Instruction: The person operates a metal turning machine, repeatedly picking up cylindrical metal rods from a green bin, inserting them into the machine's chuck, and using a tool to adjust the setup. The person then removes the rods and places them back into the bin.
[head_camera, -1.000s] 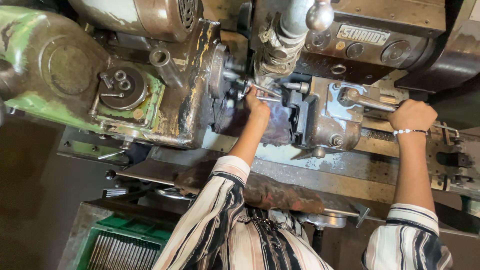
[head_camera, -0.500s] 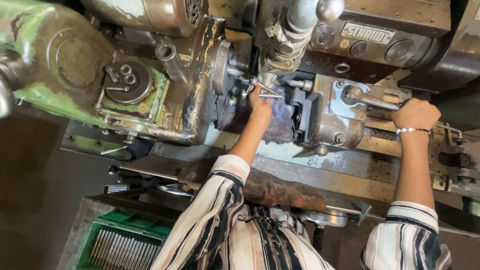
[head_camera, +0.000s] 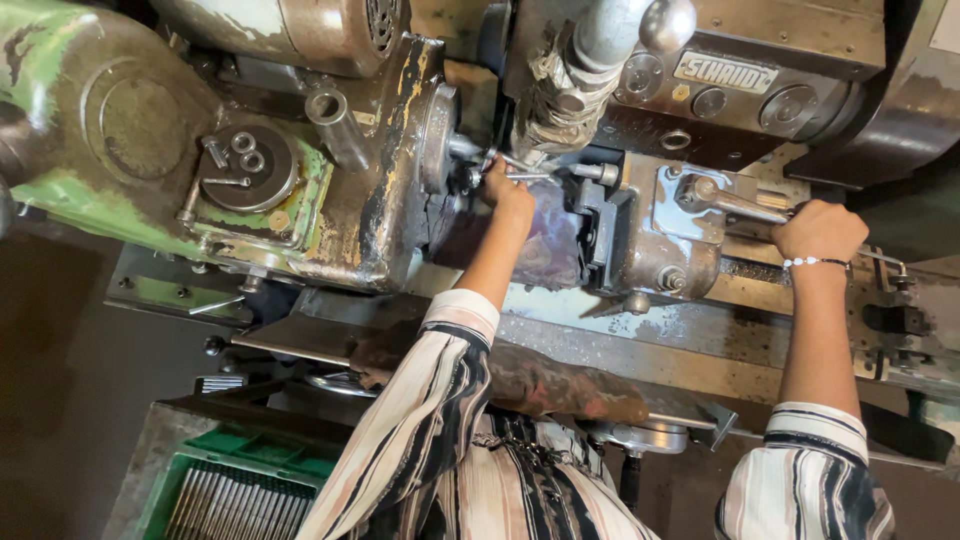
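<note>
steel rod (head_camera: 528, 176) is being pinched by the left hand (head_camera: 508, 192) fingers at the green lathe (head_camera: 150, 150) chuck. the right hand (head_camera: 820, 230) is gripping the metal lever (head_camera: 735, 203), fingers closed around it.

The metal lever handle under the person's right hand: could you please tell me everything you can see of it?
The lever handle is a bare, shiny grey metal bar, worn and a little oily-looking. It starts at a rounded pivot boss on top of the grey machine slide and runs to the right, slanting slightly downward. Its far end disappears under the right hand, which is closed around it, so the tip cannot be seen. Nothing else touches it.
</note>
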